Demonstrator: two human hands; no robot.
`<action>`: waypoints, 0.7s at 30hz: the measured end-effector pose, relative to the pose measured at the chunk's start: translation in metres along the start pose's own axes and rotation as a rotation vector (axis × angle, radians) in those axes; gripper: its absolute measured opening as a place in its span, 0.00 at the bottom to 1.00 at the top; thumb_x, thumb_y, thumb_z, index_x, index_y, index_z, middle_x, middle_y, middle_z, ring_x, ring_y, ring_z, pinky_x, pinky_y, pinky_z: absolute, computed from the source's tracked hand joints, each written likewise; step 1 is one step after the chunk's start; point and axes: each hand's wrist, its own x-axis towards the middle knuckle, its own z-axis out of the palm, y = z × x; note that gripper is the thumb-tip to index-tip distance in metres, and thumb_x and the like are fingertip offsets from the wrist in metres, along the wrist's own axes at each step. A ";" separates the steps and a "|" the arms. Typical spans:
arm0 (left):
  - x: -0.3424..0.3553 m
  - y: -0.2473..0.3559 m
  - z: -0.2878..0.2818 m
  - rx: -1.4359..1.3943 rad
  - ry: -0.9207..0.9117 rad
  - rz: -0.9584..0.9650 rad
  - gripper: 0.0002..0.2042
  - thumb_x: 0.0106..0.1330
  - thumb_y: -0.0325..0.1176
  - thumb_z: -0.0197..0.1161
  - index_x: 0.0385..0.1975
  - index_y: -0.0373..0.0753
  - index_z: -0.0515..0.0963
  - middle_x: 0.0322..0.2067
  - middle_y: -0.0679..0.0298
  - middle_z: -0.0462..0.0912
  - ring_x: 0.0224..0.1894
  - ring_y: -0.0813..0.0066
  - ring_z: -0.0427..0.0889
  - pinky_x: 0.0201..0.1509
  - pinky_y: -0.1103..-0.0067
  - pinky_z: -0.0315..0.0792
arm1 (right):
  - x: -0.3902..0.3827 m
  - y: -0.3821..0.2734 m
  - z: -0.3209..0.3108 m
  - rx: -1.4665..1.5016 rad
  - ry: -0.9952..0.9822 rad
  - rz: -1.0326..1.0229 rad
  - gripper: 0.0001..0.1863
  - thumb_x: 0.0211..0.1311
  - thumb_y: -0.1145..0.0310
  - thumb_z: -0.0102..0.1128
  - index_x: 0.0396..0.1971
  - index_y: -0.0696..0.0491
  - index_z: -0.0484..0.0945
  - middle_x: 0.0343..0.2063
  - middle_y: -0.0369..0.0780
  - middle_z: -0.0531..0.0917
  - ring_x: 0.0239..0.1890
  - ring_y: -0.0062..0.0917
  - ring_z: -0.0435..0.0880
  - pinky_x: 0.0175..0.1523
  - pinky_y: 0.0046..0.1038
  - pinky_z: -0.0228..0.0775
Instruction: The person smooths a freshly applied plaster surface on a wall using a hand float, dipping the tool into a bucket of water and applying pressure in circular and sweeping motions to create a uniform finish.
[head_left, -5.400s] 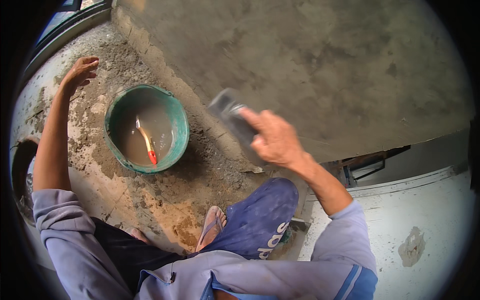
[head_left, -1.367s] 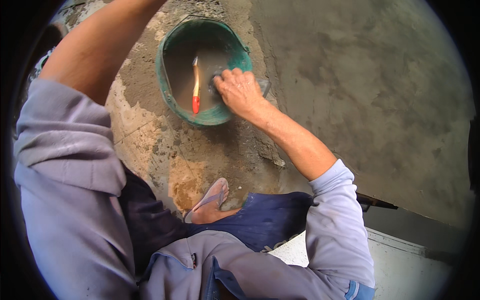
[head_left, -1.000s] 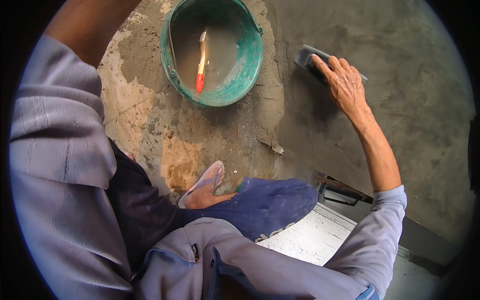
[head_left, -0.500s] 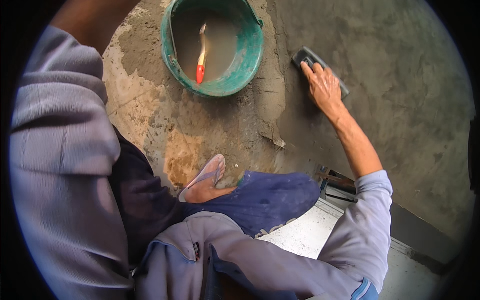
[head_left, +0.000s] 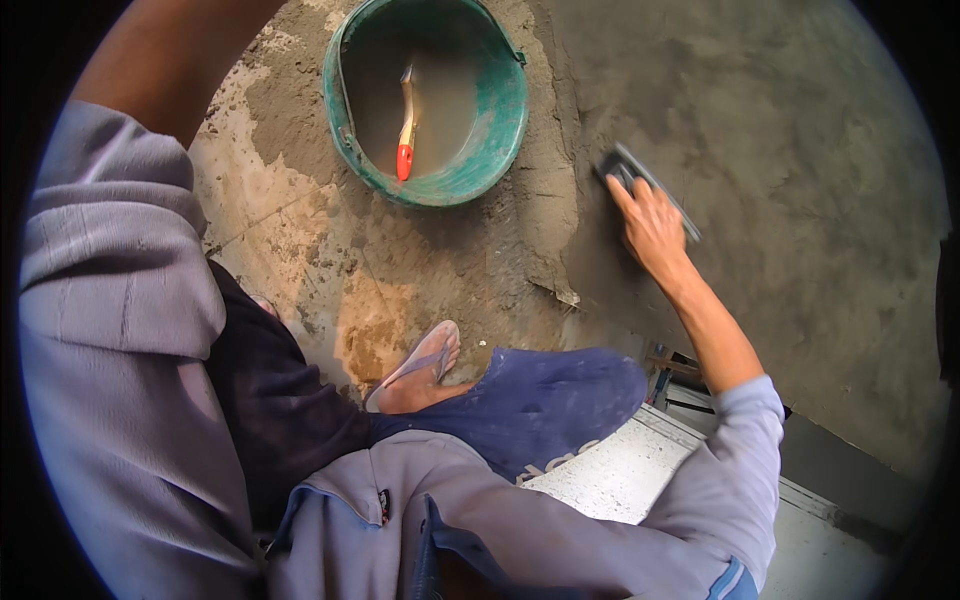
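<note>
My right hand grips a plastering float, its fingers wrapped round the handle. The float rests against a smooth, dark grey cement surface, close to that surface's left edge. Of my left arm only the bare forearm below a pushed-up sleeve shows at the upper left; the hand lies outside the picture. A green bucket stands ahead of me, holding murky water. Inside it leans a brush with a pale wooden handle and a red end.
A rough strip of mortar runs between the bucket and the grey surface. My sandalled foot is on the stained floor. Beside my knee lie a white speckled panel and some dark items.
My right hand has drawn the float a little toward me and tilted it; one long edge now shows. The view has shifted slightly, so the bucket sits lower.
</note>
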 end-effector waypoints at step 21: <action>0.038 -0.072 -0.010 -0.069 0.169 0.029 0.26 0.70 0.50 0.63 0.57 0.34 0.80 0.46 0.53 0.86 0.46 0.61 0.84 0.51 0.63 0.78 | -0.009 0.013 -0.032 -0.043 -0.020 0.085 0.34 0.55 0.78 0.60 0.65 0.42 0.77 0.35 0.40 0.77 0.35 0.36 0.82 0.32 0.37 0.79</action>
